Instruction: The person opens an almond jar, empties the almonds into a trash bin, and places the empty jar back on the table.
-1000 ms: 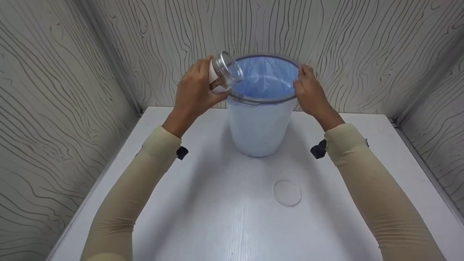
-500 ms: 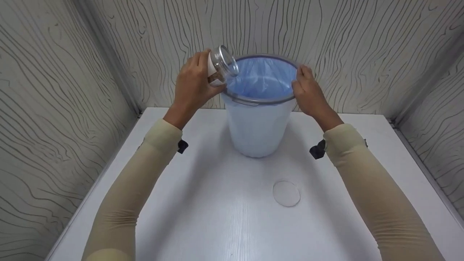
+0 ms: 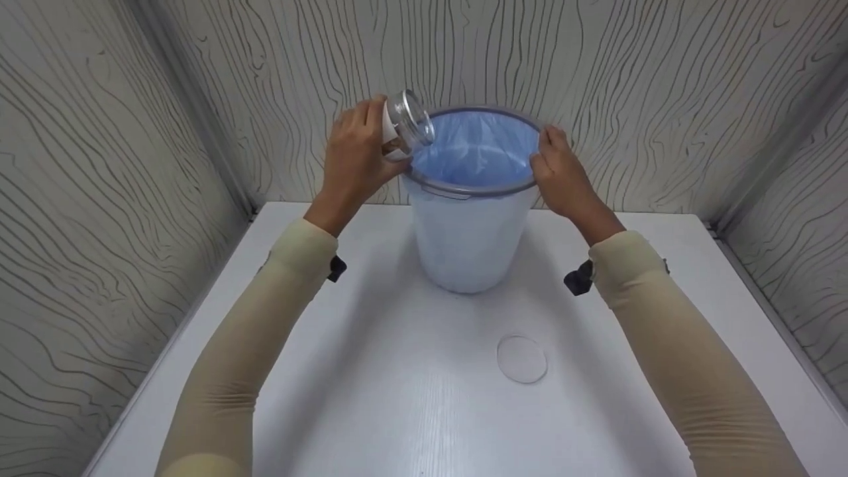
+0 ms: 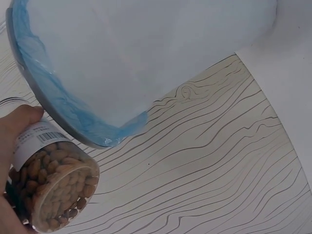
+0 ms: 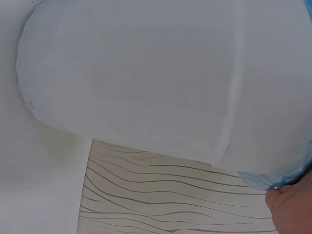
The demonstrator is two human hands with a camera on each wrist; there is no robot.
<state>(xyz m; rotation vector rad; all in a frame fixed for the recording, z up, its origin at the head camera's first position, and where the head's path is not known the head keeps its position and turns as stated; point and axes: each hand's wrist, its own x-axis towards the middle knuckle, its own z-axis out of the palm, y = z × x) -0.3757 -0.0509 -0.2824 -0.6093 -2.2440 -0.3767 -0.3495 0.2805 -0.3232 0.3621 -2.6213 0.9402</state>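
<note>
The left hand (image 3: pixel 354 159) grips a tilted clear jar (image 3: pixel 405 126) of nuts at the bin's (image 3: pixel 470 238) left rim; its white label bears a barcode, text unreadable. The right hand (image 3: pixel 563 177) grips the right rim.

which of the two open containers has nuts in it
The clear jar gripped in the left hand, tilted at the bin's rim. The white bin shows only its blue liner.

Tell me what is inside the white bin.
The bin holds a blue bag folded over its rim. Only crumpled bag shows inside; the bottom is hidden by the near wall, so any contents cannot be seen.
</note>
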